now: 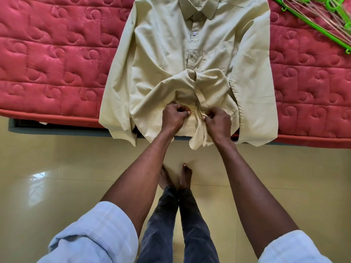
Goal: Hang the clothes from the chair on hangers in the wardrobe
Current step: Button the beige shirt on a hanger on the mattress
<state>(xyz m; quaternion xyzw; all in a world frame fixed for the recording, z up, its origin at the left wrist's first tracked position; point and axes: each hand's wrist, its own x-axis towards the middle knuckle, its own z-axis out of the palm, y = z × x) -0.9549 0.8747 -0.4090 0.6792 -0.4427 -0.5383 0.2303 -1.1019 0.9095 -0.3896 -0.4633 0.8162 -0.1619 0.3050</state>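
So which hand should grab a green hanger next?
Probably the right hand: the green hangers lie on the bed's far right, on its side. Both hands pinch the shirt now, so it must let go first.

Both arms reach straight out, close together. The left grip (173,116) is curled tight and pinches the shirt (165,54). The right grip (218,122) pinches it too, just beside.

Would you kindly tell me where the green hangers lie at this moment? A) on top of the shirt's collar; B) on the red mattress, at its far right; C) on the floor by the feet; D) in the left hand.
B: the green hangers rest on the red mattress, right of the shirt.
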